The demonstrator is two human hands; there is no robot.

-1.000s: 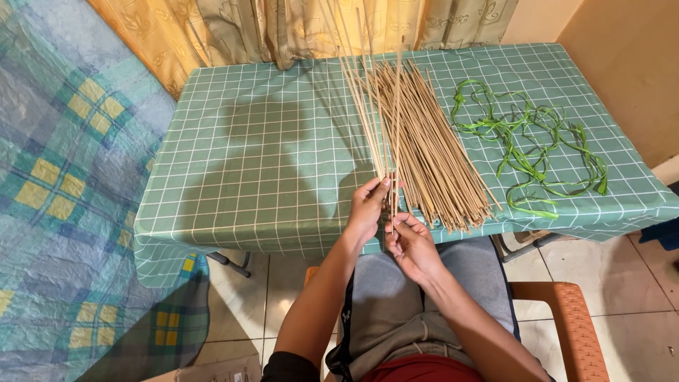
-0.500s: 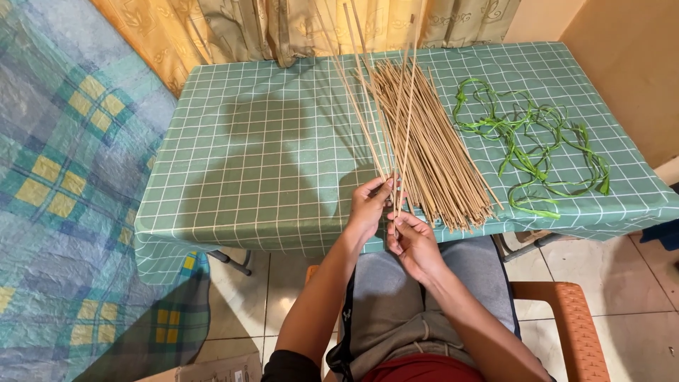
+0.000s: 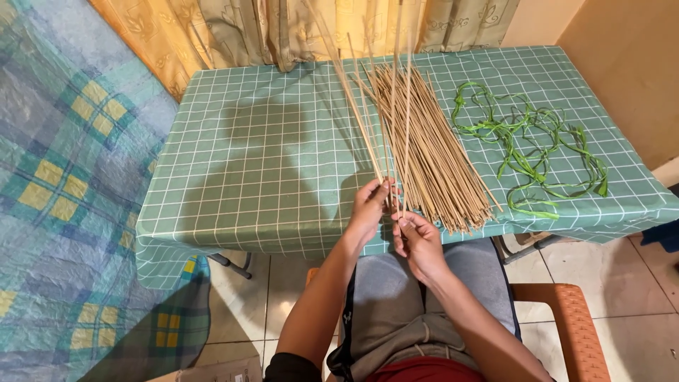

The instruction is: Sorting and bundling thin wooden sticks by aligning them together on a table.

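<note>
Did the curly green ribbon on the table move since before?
No. The curly green ribbon lies in the same place on the checked green tablecloth, right of the pile of thin tan sticks.

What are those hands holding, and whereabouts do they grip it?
Both hands hold a few thin sticks by their near, lower ends: the left hand pinches several upright, the right hand grips one beside them, next to the stick pile.

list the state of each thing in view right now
left hand: gripping a few thin sticks, raised
right hand: pinching the stick ends
held sticks: fanned, tilted up
stick pile: lying loose on table
green strips: tangled, flat
curtain: drawn shut
</note>
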